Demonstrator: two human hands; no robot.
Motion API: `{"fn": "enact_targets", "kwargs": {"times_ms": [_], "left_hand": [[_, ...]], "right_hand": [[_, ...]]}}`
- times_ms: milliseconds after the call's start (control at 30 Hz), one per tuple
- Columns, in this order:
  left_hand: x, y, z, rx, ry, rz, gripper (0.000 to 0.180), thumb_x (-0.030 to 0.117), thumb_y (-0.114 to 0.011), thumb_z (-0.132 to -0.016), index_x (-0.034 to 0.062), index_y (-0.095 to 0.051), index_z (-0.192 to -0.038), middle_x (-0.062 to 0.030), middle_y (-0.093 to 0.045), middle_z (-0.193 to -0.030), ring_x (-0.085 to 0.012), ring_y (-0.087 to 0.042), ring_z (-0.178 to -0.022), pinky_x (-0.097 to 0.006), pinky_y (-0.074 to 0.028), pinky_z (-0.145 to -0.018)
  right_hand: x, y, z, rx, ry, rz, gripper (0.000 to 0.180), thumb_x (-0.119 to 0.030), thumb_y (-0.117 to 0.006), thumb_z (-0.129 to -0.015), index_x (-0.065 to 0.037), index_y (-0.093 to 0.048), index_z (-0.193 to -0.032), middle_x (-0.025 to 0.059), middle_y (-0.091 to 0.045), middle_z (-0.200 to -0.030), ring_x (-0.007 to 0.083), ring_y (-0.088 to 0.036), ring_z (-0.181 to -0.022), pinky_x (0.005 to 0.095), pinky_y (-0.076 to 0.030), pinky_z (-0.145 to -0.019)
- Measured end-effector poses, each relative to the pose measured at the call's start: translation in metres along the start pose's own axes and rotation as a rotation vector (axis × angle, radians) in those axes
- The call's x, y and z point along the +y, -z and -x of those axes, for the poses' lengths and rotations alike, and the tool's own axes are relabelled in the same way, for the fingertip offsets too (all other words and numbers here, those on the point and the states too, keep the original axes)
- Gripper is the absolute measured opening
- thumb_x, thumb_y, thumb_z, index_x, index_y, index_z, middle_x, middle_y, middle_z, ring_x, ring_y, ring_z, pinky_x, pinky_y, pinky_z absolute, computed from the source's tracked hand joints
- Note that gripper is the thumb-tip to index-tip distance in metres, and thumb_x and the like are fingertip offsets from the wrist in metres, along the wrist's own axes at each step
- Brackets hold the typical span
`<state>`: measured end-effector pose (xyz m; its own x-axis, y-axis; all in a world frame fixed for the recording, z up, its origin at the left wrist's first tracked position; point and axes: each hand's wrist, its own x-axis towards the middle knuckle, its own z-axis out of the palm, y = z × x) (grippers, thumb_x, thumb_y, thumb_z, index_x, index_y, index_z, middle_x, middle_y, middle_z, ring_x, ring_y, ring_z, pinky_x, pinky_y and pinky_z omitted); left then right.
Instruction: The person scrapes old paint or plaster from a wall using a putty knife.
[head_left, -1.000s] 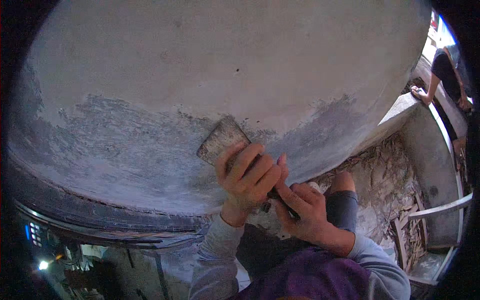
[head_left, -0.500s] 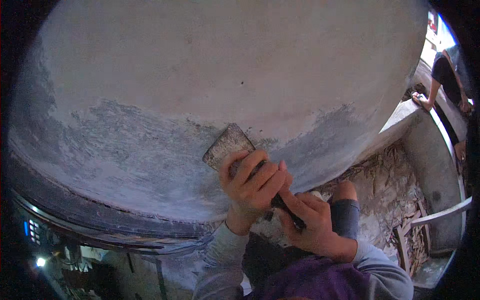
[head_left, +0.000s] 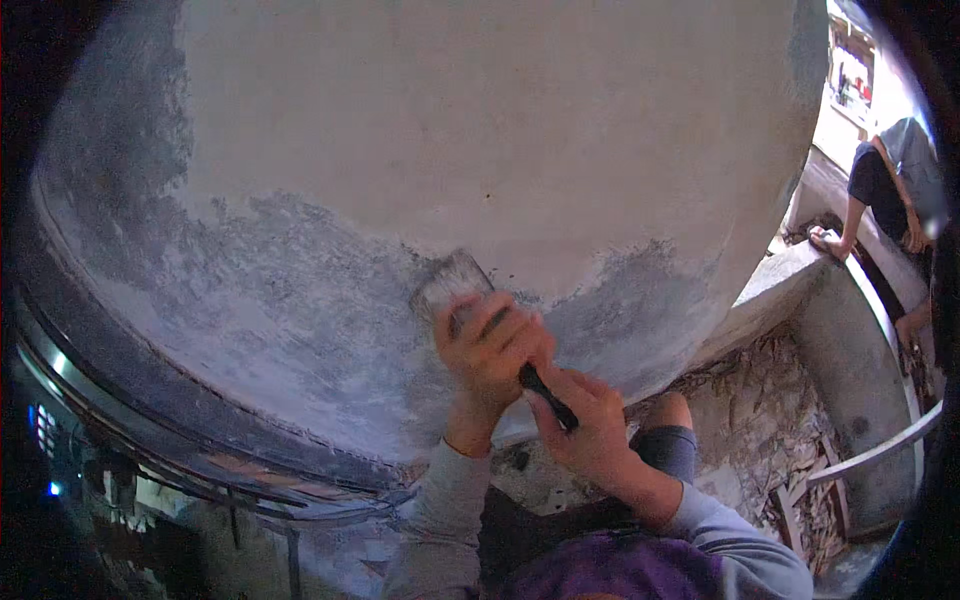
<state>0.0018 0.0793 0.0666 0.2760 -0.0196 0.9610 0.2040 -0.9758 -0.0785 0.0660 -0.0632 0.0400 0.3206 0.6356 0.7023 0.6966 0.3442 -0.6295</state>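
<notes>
Hands both clenched on scraper [head_left: 470, 300]: left hand [head_left: 488, 350] over the blade end, right hand [head_left: 585, 425] gripping the dark handle below. Blade pressed flat to curved plaster wall [head_left: 450, 130], at the edge of its grey patch. Rubble-strewn floor [head_left: 750, 420] at right; another person [head_left: 885, 185] apparently leaning on concrete ledge [head_left: 775, 285]

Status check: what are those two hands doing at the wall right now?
Left hand pressing scraper flat to wall. Right hand in a grip on its black handle. Nothing blocking the blade; another person far right.
</notes>
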Motion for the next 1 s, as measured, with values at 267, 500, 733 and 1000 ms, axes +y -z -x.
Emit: {"fn": "enact_targets", "kwargs": {"times_ms": [267, 500, 733, 1000], "left_hand": [[0.007, 0.004, 0.014, -0.115, 0.015, 0.019, 0.014, 0.015, -0.072, -0.075, 0.0160, -0.061, -0.067, 0.0041, -0.062, -0.077, -0.0164, -0.062, -0.093, -0.043, -0.039, -0.092], [0.004, -0.004, 0.021, -0.002, -0.002, 0.032, 0.012, 0.014, -0.072, -0.076, 0.0152, -0.063, -0.067, 0.0043, -0.061, -0.076, -0.0169, -0.062, -0.092, -0.044, -0.042, -0.088], [0.006, -0.006, 0.020, -0.038, -0.003, 0.035, 0.012, 0.015, -0.074, -0.074, 0.0167, -0.065, -0.067, 0.0048, -0.062, -0.074, -0.0161, -0.062, -0.089, -0.044, -0.044, -0.088], [-0.002, -0.013, 0.025, 0.005, -0.022, 0.010, 0.013, 0.014, -0.073, -0.074, 0.0192, -0.063, -0.068, 0.0072, -0.060, -0.074, -0.0134, -0.063, -0.090, -0.041, -0.044, -0.090]], "right_hand": [[-0.007, 0.001, 0.012, -0.011, -0.081, 0.037, 0.040, -0.004, -0.068, -0.084, 0.000, -0.061, -0.123, 0.0196, -0.065, -0.081, 0.0373, -0.064, -0.067, 0.0391, -0.051, -0.060], [-0.007, 0.000, 0.014, -0.045, -0.068, 0.036, 0.052, -0.005, -0.066, -0.085, -0.004, -0.054, -0.136, 0.0186, -0.062, -0.077, 0.0364, -0.060, -0.063, 0.0410, -0.049, -0.059], [0.005, 0.002, 0.014, -0.050, -0.059, 0.103, 0.051, -0.003, -0.068, -0.082, -0.002, -0.057, -0.132, 0.0165, -0.059, -0.073, 0.0347, -0.059, -0.061, 0.0410, -0.046, -0.056], [0.013, -0.003, 0.013, -0.101, -0.122, 0.172, 0.043, 0.000, -0.072, -0.079, 0.004, -0.062, -0.120, 0.0200, -0.068, -0.085, 0.0310, -0.068, -0.070, 0.0335, -0.053, -0.063]]}}
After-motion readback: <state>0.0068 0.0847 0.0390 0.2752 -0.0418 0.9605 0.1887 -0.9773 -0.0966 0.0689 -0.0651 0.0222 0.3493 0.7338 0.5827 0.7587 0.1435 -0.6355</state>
